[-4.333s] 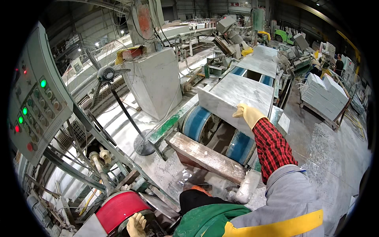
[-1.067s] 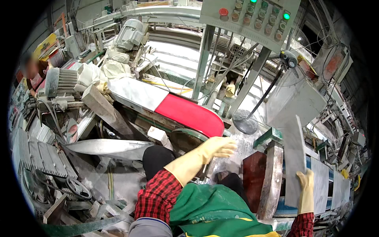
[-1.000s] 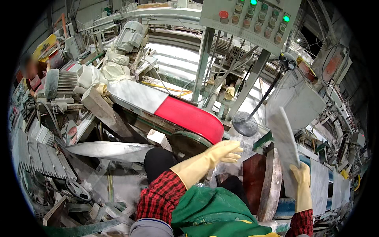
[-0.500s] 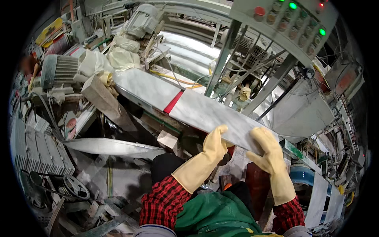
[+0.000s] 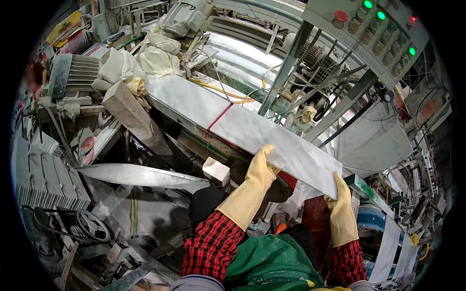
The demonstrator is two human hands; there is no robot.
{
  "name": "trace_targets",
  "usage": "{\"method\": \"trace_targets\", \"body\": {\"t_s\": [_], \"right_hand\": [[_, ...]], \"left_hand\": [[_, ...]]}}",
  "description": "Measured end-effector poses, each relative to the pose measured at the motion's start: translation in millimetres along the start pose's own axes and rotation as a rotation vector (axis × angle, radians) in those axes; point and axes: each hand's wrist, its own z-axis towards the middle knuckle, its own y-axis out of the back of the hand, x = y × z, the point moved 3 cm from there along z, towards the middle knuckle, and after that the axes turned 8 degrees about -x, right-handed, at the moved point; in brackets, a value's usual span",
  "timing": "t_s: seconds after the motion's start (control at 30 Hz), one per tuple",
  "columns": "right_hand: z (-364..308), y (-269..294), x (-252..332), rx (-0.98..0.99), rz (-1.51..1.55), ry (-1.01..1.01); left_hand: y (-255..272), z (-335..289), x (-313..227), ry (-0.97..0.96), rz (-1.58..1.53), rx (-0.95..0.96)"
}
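Note:
A long grey-veined white stone slab (image 5: 276, 145) lies slantwise on a red belt (image 5: 221, 117) in front of me. My left hand (image 5: 258, 172), in a cream rubber glove, grips its near edge, thumb on top and fingers hidden beneath. At the slab's right end, my gloved right hand (image 5: 341, 211) holds the corner, fingers against the end edge. A second white slab (image 5: 182, 99) lies farther left in the same line. Only a thin red strip of belt shows between the two slabs.
A control panel (image 5: 364, 41) with lit buttons hangs at the upper right on metal posts. Stacked stone strips (image 5: 46, 169) stand at the left. A pale block (image 5: 216, 170) and a long metal guard (image 5: 141, 175) lie near my left arm. Motors (image 5: 80, 75) stand farther off.
The nearer slab has slid toward the other one, narrowing the red gap. My right hand has gone from the slab's top to its end edge; my left hand still grips the near edge.

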Motion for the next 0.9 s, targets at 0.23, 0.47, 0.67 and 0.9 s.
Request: {"method": "trace_targets", "body": {"t_s": [0.23,0.47,0.67,0.9], "right_hand": [[5,-15,0,-0.01,-0.036,0.068],[3,-28,-14,0.12,-0.014,0.115],[20,-38,-37,0.134,0.127,0.105],[22,-50,-51,0.15,0.095,0.048]], "left_hand": [[23,23,10,0.113,-0.04,-0.036],[28,-11,66,0.107,0.077,0.084],[27,-15,81,0.107,0.257,-0.003],[36,-15,79,0.109,0.221,-0.171]]}}
